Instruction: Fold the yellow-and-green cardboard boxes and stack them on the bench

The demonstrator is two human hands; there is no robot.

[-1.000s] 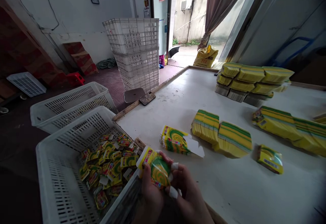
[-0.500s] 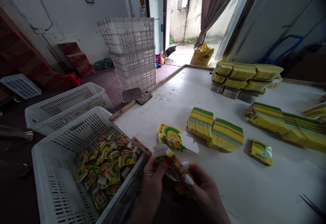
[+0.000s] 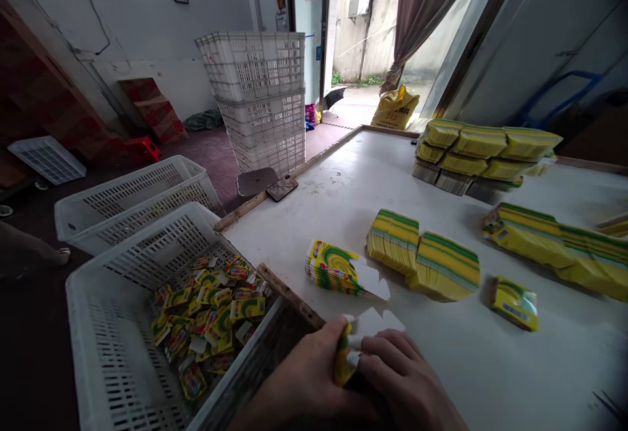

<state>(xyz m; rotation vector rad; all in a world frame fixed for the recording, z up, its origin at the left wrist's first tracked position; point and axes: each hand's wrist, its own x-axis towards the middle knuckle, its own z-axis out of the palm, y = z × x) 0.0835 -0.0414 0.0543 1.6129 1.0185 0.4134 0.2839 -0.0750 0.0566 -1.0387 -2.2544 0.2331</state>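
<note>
My left hand (image 3: 314, 365) is closed around a small yellow printed carton (image 3: 344, 356), held over the table's near edge. The fingers of my right hand (image 3: 392, 372) press on the same carton, and white flaps stick out beyond them. Several fingertips have white coverings. Just past my hands lies a small pile of flattened yellow cartons (image 3: 336, 267) with white flaps pointing right. Behind it stand bundles of flat cartons (image 3: 392, 238) packed on edge. A single carton (image 3: 515, 303) rests to the right.
At left, a white plastic crate (image 3: 93, 287) holds many small yellow cartons; another crate (image 3: 137, 189) stands behind it. A phone (image 3: 282, 188) lies by the wooden table edge. Stacked carton bundles (image 3: 485, 150) stand at the back right. Tall stacked crates (image 3: 260, 104) rise beyond the table.
The carton in my hands has been turned, its white flaps now pointing up and right. My left hand has moved right, and both hands are closer together around it.
</note>
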